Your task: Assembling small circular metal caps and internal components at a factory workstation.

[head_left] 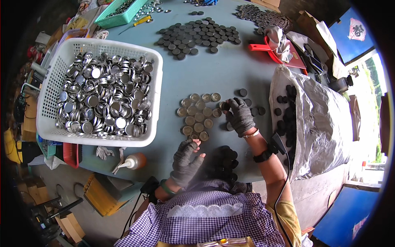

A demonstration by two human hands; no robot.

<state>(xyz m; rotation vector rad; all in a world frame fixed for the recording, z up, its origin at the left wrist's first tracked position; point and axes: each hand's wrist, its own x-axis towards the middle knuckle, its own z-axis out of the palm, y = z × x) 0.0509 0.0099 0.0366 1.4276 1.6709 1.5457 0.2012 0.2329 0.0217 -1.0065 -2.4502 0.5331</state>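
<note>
My right fingers (234,105) pinching a dark disc (225,106); left fingers (190,146) loosely parted; lids (199,117) spread toward the front edge of the table (185,78), seemingly for reach.

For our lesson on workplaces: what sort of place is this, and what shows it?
Probably a workshop: a white basket heaped with metal caps, dark discs grouped on the table, and a yellow-handled screwdriver.

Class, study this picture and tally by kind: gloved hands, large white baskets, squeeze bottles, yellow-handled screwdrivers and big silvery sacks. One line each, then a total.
Left and right hands, gloved: 2, the left hand and the right hand
Large white basket: 1
Squeeze bottle: 1
Yellow-handled screwdriver: 1
Big silvery sack: 1
Total: 6
</note>
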